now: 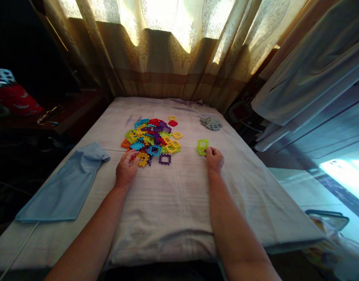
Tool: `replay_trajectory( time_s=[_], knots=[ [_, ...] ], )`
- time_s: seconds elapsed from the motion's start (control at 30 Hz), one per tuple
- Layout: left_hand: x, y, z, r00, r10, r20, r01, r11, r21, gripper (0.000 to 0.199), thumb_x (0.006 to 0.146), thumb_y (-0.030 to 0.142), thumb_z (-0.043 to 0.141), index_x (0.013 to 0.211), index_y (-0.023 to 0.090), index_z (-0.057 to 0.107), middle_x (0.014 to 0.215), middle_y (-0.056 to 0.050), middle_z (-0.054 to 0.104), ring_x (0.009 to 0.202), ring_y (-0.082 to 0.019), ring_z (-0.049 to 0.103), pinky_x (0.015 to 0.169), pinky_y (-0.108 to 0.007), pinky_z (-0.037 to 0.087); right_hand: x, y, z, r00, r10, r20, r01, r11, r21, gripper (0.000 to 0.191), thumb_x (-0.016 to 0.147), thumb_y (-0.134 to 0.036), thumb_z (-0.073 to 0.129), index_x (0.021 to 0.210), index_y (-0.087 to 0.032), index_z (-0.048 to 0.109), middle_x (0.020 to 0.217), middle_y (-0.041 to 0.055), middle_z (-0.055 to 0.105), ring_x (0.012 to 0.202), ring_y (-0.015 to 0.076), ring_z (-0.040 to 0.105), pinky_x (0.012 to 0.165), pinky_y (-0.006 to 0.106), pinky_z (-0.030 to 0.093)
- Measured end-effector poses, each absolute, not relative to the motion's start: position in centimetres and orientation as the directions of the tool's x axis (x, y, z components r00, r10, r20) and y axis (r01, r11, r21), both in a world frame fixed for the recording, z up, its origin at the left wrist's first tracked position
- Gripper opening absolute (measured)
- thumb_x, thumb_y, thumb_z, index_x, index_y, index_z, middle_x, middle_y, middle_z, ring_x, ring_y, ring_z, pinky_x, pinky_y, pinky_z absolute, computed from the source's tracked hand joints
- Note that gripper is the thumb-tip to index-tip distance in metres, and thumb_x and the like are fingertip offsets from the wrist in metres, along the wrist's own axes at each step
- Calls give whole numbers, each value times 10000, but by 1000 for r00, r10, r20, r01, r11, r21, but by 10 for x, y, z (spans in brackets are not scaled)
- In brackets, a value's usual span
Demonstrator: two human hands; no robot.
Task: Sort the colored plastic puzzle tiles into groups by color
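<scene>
A pile of colourful notched plastic pieces [151, 134] lies on the cloth-covered table [173, 203]. At the pile's near left edge is my left hand [127, 168], its fingers bent beside a yellow square piece [143, 159]; whether it grips that piece is unclear. My right hand [214, 159] is closed on the lower corner of light green pieces [202, 146], right of the pile. A purple square frame [165, 159] lies at the pile's near side. Grey pieces [211, 124] form a separate group at the back right.
A light blue cloth bag [65, 187] with a white cord lies on the table's left side. Curtains [173, 58] hang behind the table. White fabric [308, 78] hangs at the right. A red item [17, 100] stands on dark furniture at the left.
</scene>
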State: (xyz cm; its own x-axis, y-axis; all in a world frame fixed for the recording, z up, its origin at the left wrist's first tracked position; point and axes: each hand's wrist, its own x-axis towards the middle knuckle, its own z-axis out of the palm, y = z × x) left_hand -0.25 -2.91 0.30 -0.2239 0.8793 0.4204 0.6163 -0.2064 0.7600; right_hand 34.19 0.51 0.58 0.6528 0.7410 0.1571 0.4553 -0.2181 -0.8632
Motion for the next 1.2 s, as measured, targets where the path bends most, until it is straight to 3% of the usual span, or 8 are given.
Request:
replay_trajectory(
  time_s=[0.1,0.3,0.4,0.5,0.7,0.9,1.03,1.2],
  knots=[
    [-2,-30,4,-229,882,413,614,-199,764,290,816,325,527,1016,210,704,1235,-86,680,1181,-226,615,1054,-386,468,350,12,1,704,708,58,304,-226,-926,395,806,-368,535,1030,-96,714,898,124,756,682,187,688,639,265,519],
    [-3,-29,3,-204,884,420,625,-213,751,292,822,319,521,1020,203,702,1232,-88,680,1186,-227,612,1046,-382,475,356,19,-5,736,676,-23,175,-224,-959,401,745,-303,564,1069,-108,700,876,108,760,633,181,682,500,236,478],
    [-3,-29,4,-208,889,409,633,-196,749,294,815,306,523,1024,199,699,1241,-89,677,1180,-230,615,1060,-397,466,357,21,-12,740,671,40,201,-164,-966,350,727,-294,567,1002,-128,705,806,82,752,580,167,655,498,236,473],
    [-2,-30,4,-205,892,404,640,-190,744,294,816,303,522,1023,193,700,1244,-96,675,1192,-233,610,1073,-402,457,353,19,-17,710,681,176,331,-102,-938,312,750,-329,542,944,-148,707,762,60,740,582,164,634,556,251,490],
    [-2,-29,3,-212,887,409,635,-193,748,299,813,308,517,1017,194,704,1236,-97,681,1188,-234,613,1073,-405,457,317,1,-9,436,835,336,685,-65,-726,246,799,-309,541,916,-192,724,824,55,741,747,201,652,747,313,507],
    [-3,-28,1,-216,884,415,634,-196,748,315,816,323,510,1026,196,707,1237,-95,682,1176,-231,619,1056,-406,469,263,-13,9,5,914,406,849,210,-485,331,864,-228,511,1130,-206,706,1099,96,703,980,210,627,914,332,477],
    [-3,-27,-1,-218,881,421,633,-201,748,292,817,318,515,1013,214,704,1233,-76,683,1160,-224,627,1022,-392,497,241,-11,16,-94,918,385,908,238,-346,382,856,-228,572,1226,-225,669,1316,129,604,1202,273,522,1019,413,415],
    [-3,-26,-2,-205,880,429,637,-213,741,280,824,318,518,1012,221,701,1221,-70,685,1141,-224,633,1017,-393,502,234,-7,10,-107,921,374,920,235,-315,215,901,-258,550,1029,-245,723,1423,99,538,1335,296,406,1073,487,347]
  ],
)
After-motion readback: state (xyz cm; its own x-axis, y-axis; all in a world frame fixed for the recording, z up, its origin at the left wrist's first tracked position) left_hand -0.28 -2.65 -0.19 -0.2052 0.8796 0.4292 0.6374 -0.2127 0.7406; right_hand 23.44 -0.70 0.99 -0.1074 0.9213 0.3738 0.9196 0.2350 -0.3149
